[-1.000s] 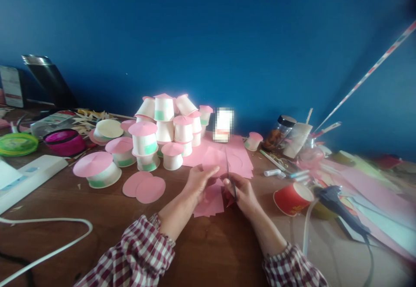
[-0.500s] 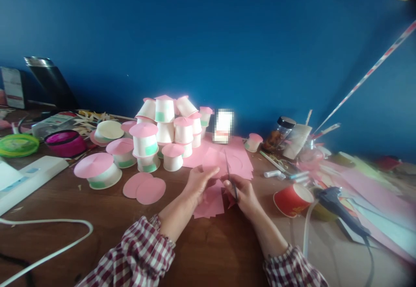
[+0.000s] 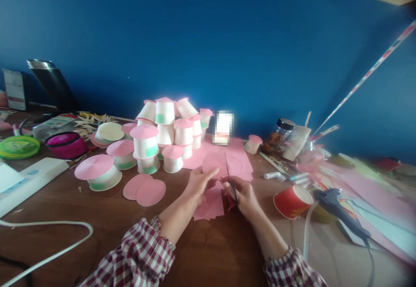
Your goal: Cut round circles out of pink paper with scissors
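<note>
My left hand [image 3: 200, 183] pinches a rounded piece of pink paper [image 3: 214, 164] between thumb and fingers. Dark-handled scissors [image 3: 228, 174] are gripped in my right hand [image 3: 243, 194], their blades pointing away from me along the paper's right edge. Whether the blades touch the paper, I cannot tell. Small pink scraps [image 3: 231, 202] hang by my right fingers. Under both hands lie pink paper sheets [image 3: 212, 204]. Two pink paper discs [image 3: 151, 192] overlap on the table to the left of my left hand.
White paper cups [image 3: 145, 141] with pink cone tops stand stacked at the back. To the right are a red paper cup [image 3: 289, 202], a glue gun [image 3: 341, 213] and a lidded jar [image 3: 280, 134]. A power strip [image 3: 35, 181] and white cable [image 3: 65, 225] lie left.
Almost nothing differs. The view has shifted very slightly, and both hands keep their places with the paper and the scissors.
</note>
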{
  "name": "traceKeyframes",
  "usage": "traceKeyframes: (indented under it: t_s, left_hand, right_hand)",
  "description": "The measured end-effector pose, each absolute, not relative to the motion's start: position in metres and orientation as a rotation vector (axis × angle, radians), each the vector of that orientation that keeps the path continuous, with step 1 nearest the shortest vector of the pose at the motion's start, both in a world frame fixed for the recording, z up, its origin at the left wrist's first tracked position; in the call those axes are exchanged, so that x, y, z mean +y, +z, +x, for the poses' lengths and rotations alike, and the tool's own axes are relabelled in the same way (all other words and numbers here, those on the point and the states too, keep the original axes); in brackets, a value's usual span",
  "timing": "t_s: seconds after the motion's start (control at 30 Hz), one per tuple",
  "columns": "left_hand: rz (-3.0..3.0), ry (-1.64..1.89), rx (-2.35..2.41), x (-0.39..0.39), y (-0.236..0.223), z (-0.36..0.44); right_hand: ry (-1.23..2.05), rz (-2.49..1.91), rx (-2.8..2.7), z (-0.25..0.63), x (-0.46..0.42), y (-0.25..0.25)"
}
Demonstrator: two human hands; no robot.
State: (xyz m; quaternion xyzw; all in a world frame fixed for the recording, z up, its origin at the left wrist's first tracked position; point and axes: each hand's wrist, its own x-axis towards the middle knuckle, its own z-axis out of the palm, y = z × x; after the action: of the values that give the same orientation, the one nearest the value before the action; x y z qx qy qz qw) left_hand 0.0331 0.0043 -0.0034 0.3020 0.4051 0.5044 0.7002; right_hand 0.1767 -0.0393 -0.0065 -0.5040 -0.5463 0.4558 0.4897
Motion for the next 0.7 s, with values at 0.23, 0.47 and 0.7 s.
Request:
traceKeyframes:
  t_s: [0.23, 0.47, 0.7]
  left_hand:
    - [0.719, 1.115, 0.91, 0.0056, -0.0085, 0.0337]
    - [0.734, 1.069, 0.893, 0.0056, -0.0064, 0.0313]
    - [0.752, 1.066, 0.911, 0.0075, -0.0074, 0.0298]
  right_hand:
    - [1.155, -1.205, -1.347, 0.1772, -0.0402, -0.0084]
    - [1.162, -1.204, -1.34, 0.1787, -0.0409, -0.0065]
    - [1.184, -1.212, -1.339, 0.1805, -0.041, -0.0051]
